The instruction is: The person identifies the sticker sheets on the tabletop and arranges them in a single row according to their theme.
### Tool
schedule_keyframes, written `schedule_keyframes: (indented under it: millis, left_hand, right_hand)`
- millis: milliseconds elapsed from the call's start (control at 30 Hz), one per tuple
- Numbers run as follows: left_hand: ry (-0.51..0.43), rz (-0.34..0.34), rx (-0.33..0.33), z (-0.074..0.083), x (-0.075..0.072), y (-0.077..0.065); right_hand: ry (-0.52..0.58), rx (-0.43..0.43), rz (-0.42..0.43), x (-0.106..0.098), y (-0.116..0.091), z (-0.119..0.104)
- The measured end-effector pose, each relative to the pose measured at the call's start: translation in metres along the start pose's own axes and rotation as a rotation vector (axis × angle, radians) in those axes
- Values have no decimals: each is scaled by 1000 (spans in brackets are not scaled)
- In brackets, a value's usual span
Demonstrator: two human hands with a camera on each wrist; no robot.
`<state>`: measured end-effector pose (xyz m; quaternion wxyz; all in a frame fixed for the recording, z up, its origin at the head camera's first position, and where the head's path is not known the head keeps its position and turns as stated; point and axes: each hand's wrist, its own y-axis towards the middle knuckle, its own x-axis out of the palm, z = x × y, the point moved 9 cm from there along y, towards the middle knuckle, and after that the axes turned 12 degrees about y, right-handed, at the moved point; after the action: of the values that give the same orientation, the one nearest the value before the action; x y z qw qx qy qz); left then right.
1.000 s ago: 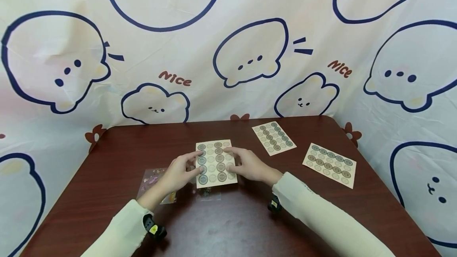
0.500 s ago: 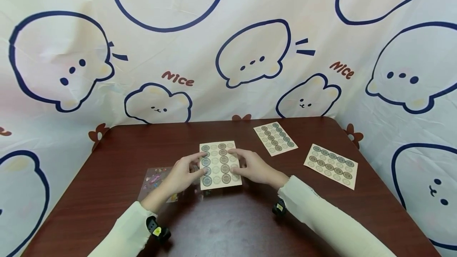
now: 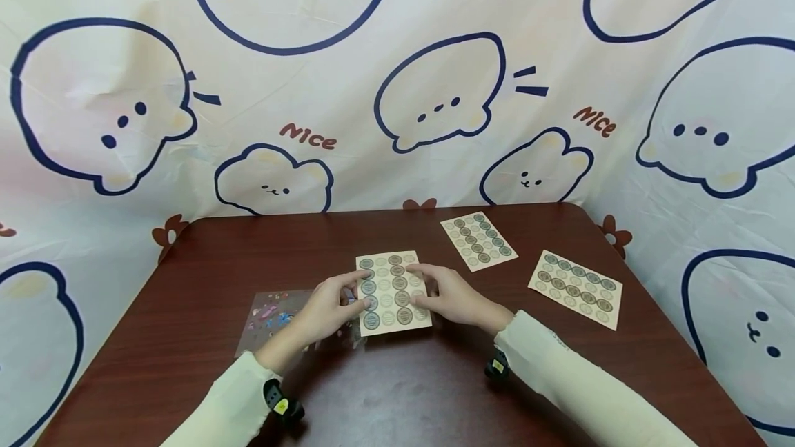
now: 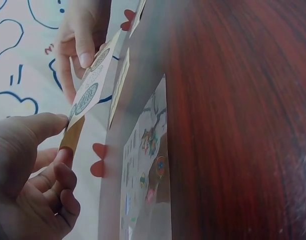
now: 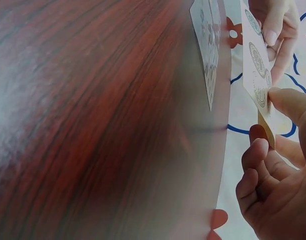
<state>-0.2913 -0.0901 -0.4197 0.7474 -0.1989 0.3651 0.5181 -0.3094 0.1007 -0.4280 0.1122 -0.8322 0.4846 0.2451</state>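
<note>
Both hands hold a cream sheet of round stickers (image 3: 386,293) above the table, tilted toward the head camera. The sheet carries columns of dark and pale printed circles. My left hand (image 3: 329,310) pinches its left edge, thumb on the printed face and fingers behind, as the left wrist view shows. At the right edge my right hand (image 3: 456,297) pinches it in the same way. Beneath and left of the sheet lie clear plastic sheets with small colourful stickers (image 3: 268,314), partly hidden by the left hand and forearm.
Two more cream sticker sheets lie flat at the right: one sheet (image 3: 479,241) near the back edge, another sheet (image 3: 575,288) closer to the right edge. The dark red wooden table (image 3: 397,399) meets a printed cloth backdrop (image 3: 348,88) behind and at the sides.
Both hands, still pinching the sticker sheet, have drifted a little right and nearer to me. More of the clear plastic sheets shows on the left. The two flat sheets have stayed put.
</note>
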Motion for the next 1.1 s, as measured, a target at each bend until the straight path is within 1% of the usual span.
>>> schedule_keyframes:
  millis: [167,233,400,467,667,900,1100]
  left_hand:
    - [2,-8,5,2,4,1]
    - [8,-8,21,4,6,1]
    - [34,-4,47,7,9,1]
    - [43,-10,40,7,11,1]
    - [55,-23,20,9,17,2]
    - [95,-35,22,14,24,4]
    - [145,-41,31,14,33,8]
  right_hand:
    - [-23,-51,13,-3,-4,-2]
    - [-29,-51,15,-3,-6,-1]
    - [-44,-20,5,-3,-9,6]
    - [-49,-9,1,-3,-11,8]
    - [-54,-19,-13,-5,-15,11]
    - [-44,-21,-22,-8,-19,16]
    - [-34,-30,-37,-9,-22,22]
